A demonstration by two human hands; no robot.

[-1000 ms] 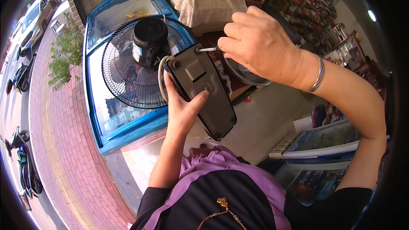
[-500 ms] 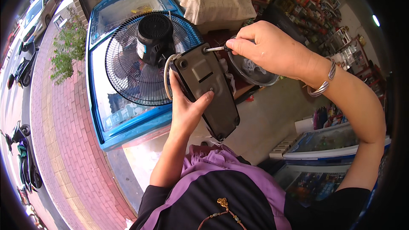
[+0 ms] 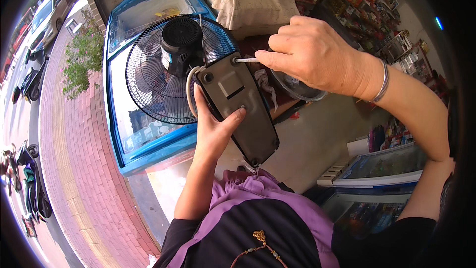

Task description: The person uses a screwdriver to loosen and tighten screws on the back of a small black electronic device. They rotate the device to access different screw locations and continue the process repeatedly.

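Note:
My left hand (image 3: pixel 213 131) grips the long dark base (image 3: pixel 250 116) of an electric fan, its thumb pressed on the flat metal underside and its fingers round the left edge. The black fan cage and motor (image 3: pixel 181 32) lie beyond it, over a blue-framed chest freezer. A pale cord (image 3: pixel 189 94) loops beside my fingers. My right hand (image 3: pixel 317 57) is closed round a screwdriver (image 3: pixel 246 60), whose handle my fingers hide. The shaft points left, its tip at the round recess in the base's far corner. Any screw there is too small to make out.
The blue-framed freezer (image 3: pixel 116 141) stands under the fan. Right of the base sits a clear bowl (image 3: pixel 310 94) beside a crumpled white bag (image 3: pixel 265 87). A cloth-covered object (image 3: pixel 245 0) stands behind. Another freezer (image 3: pixel 382 164) is at the lower right, and a brick pavement (image 3: pixel 82 159) runs along the left.
My right hand has rolled over round the screwdriver, showing more of its back, while the tip stays at the corner recess. My left hand keeps its hold. A rider appears at the far left.

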